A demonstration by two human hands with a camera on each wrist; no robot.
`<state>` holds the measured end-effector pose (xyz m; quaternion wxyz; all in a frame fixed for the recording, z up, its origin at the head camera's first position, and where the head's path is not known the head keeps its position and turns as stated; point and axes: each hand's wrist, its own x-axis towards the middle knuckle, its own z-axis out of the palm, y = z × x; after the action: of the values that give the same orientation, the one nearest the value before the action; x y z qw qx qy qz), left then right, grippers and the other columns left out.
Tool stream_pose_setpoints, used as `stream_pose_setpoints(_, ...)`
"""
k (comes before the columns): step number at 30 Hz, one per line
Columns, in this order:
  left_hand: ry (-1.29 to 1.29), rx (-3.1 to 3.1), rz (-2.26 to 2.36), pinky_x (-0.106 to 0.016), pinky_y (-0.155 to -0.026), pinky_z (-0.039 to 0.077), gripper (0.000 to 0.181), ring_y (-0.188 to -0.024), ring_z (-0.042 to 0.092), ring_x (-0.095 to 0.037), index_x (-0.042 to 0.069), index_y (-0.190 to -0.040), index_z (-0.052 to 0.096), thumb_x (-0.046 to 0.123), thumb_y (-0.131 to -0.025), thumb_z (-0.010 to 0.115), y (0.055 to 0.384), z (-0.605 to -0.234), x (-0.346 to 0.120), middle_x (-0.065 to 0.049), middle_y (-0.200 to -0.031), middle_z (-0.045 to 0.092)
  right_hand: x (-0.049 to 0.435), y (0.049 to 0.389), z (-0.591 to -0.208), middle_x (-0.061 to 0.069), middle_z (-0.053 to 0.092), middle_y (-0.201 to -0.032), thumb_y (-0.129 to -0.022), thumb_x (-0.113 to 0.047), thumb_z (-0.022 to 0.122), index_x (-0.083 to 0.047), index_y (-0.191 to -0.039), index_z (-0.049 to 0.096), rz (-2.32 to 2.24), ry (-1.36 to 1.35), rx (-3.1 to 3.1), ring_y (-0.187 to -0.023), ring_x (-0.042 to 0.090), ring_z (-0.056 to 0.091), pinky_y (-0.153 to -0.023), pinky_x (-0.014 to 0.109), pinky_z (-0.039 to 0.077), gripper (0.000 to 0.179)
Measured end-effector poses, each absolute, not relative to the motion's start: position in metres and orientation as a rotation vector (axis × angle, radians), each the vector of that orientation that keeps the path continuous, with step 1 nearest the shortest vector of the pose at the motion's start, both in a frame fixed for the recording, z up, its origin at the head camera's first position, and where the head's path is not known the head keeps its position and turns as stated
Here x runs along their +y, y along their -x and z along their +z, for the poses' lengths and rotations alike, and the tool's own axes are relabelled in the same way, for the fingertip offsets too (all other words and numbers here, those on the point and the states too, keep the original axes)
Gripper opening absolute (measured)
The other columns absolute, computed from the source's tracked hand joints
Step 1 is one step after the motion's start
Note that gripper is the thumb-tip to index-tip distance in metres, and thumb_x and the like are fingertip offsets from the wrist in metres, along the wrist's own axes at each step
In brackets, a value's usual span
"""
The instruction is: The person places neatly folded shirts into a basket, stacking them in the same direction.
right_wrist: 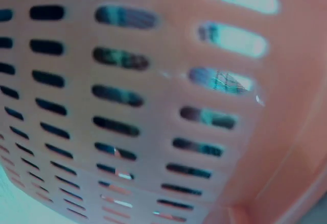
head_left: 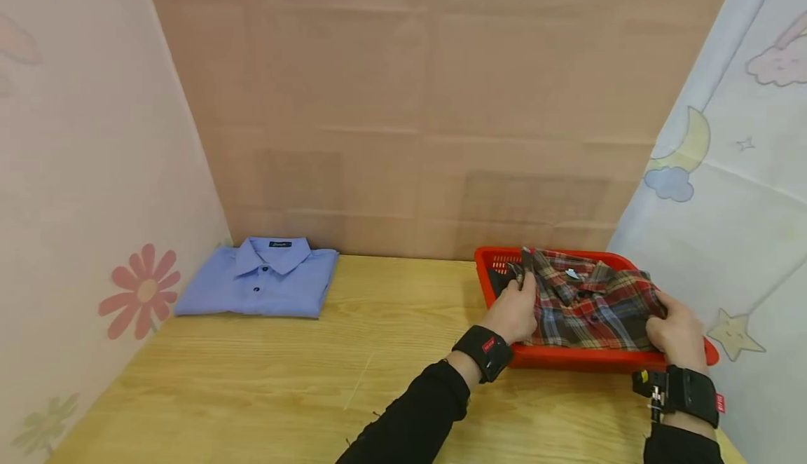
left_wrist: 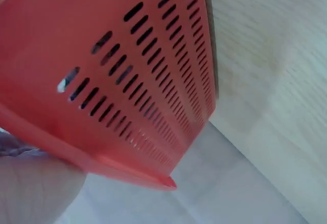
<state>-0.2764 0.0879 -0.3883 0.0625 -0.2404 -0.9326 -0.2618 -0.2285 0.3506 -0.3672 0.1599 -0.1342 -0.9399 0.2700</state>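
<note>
A plaid shirt [head_left: 592, 313] in red, grey and cream, folded with its collar toward the back, lies in a red plastic basket [head_left: 583, 360] with slotted walls. My left hand [head_left: 513, 313] pinches the shirt's left edge, thumb upward, over the basket. At the opposite edge, my right hand [head_left: 681, 334] grips the cloth near the basket's right rim. In the left wrist view, part of my left hand [left_wrist: 38, 191] shows beside the basket's rim. Only the slotted basket wall [right_wrist: 168, 94] fills the right wrist view; that hand is hidden there.
A folded light-blue shirt [head_left: 271, 282] with a dark collar label lies at the table's back left. Dark cloth [head_left: 499, 280] shows inside the basket's left end. The wooden table [head_left: 265, 380] meets a brown paper-covered wall [head_left: 378, 99] behind and patterned white sheets at both sides.
</note>
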Motion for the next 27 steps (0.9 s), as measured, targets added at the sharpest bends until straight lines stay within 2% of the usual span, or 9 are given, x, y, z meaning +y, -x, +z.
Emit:
stream_pose_setpoints(2, 0.773, -2.808, -0.644, -0.024, -0.092, 0.049, 0.063, -0.125, 0.052, -0.019, 0.019, -0.148, 0.035, 0.024, -0.093, 0.065, 0.271, -0.389, 0.087, -0.01, -0.138, 0.048, 0.353, 0.227, -0.365, 0.048, 0.027, -0.14, -0.085, -0.002, 0.033, 0.01, -0.15, 0.017, 0.759, 0.4, -2.7, -0.113, 0.06, 0.036, -0.091, 0.069, 0.035, 0.068)
stream_pose_setpoints(6, 0.818, -2.832, -0.464, -0.028, -0.112, 0.037, 0.052, -0.143, 0.034, -0.025, 0.027, -0.145, 0.042, 0.036, -0.097, 0.059, 0.264, -0.391, 0.086, -0.012, -0.152, 0.034, 0.357, 0.224, -0.363, 0.049, 0.029, -0.138, -0.091, -0.005, 0.035, 0.012, -0.149, 0.02, 0.726, 0.434, -2.713, -0.116, 0.061, 0.036, -0.093, 0.071, 0.034, 0.062)
stream_pose_setpoints(8, 0.803, -2.843, -0.409, -0.031, -0.117, 0.03, 0.05, -0.147, 0.028, -0.027, 0.03, -0.145, 0.044, 0.04, -0.098, 0.057, 0.263, -0.393, 0.086, -0.013, -0.157, 0.029, 0.358, 0.224, -0.362, 0.048, 0.03, -0.138, -0.093, -0.006, 0.036, 0.012, -0.148, 0.021, 0.722, 0.449, -2.709, -0.117, 0.061, 0.035, -0.094, 0.071, 0.034, 0.06)
stream_pose_setpoints(11, 0.737, -2.859, -0.39, -0.037, -0.119, 0.025, 0.049, -0.148, 0.025, -0.028, 0.033, -0.143, 0.046, 0.045, -0.096, 0.057, 0.265, -0.395, 0.085, -0.01, -0.157, 0.03, 0.358, 0.224, -0.362, 0.048, 0.032, -0.137, -0.093, -0.006, 0.034, 0.012, -0.148, 0.024, 0.719, 0.477, -2.682, -0.117, 0.061, 0.037, -0.092, 0.071, 0.035, 0.058)
stream_pose_setpoints(15, 0.611, -2.914, -0.395, -0.044, -0.12, 0.023, 0.052, -0.15, 0.021, -0.027, 0.03, -0.141, 0.05, 0.052, -0.095, 0.055, 0.269, -0.399, 0.084, -0.006, -0.157, 0.033, 0.356, 0.225, -0.367, 0.043, 0.04, -0.135, -0.087, -0.002, 0.034, 0.008, -0.146, 0.034, 0.709, 0.555, -2.587, -0.114, 0.059, 0.042, -0.083, 0.068, 0.038, 0.06)
stream_pose_setpoints(19, 0.564, -2.941, -0.409, -0.049, -0.118, 0.025, 0.047, -0.152, 0.015, -0.026, 0.027, -0.131, 0.062, 0.055, -0.094, 0.053, 0.271, -0.401, 0.08, 0.0, -0.16, 0.028, 0.354, 0.227, -0.369, 0.041, 0.049, -0.125, -0.079, 0.002, 0.041, 0.008, -0.138, 0.046, 0.623, 0.591, -2.474, -0.105, 0.058, 0.041, -0.079, 0.065, 0.03, 0.06)
stream_pose_setpoints(21, 0.581, -2.939, -0.402, -0.05, -0.118, 0.026, 0.04, -0.152, 0.015, -0.025, 0.028, -0.12, 0.069, 0.054, -0.095, 0.053, 0.272, -0.401, 0.078, 0.005, -0.159, 0.031, 0.352, 0.227, -0.368, 0.041, 0.053, -0.119, -0.082, 0.0, 0.043, 0.009, -0.133, 0.05, 0.581, 0.572, -2.483, -0.1, 0.056, 0.043, -0.076, 0.062, 0.033, 0.052)
stream_pose_setpoints(24, 0.626, -2.944, -0.372, -0.051, -0.118, 0.024, 0.034, -0.152, 0.016, -0.024, 0.032, -0.105, 0.074, 0.054, -0.096, 0.051, 0.272, -0.4, 0.075, 0.009, -0.152, 0.042, 0.352, 0.228, -0.365, 0.04, 0.053, -0.118, -0.094, -0.009, 0.045, 0.011, -0.132, 0.048, 0.561, 0.507, -2.623, -0.098, 0.054, 0.049, -0.072, 0.057, 0.04, 0.043)
stream_pose_setpoints(27, 0.639, -2.971, -0.333, -0.051, -0.119, 0.021, 0.036, -0.152, 0.015, -0.022, 0.033, -0.1, 0.076, 0.055, -0.097, 0.048, 0.272, -0.4, 0.075, 0.01, -0.144, 0.052, 0.354, 0.231, -0.363, 0.044, 0.044, -0.126, -0.102, -0.023, 0.042, 0.015, -0.136, 0.04, 0.564, 0.44, -2.845, -0.106, 0.058, 0.046, -0.079, 0.063, 0.044, 0.051)
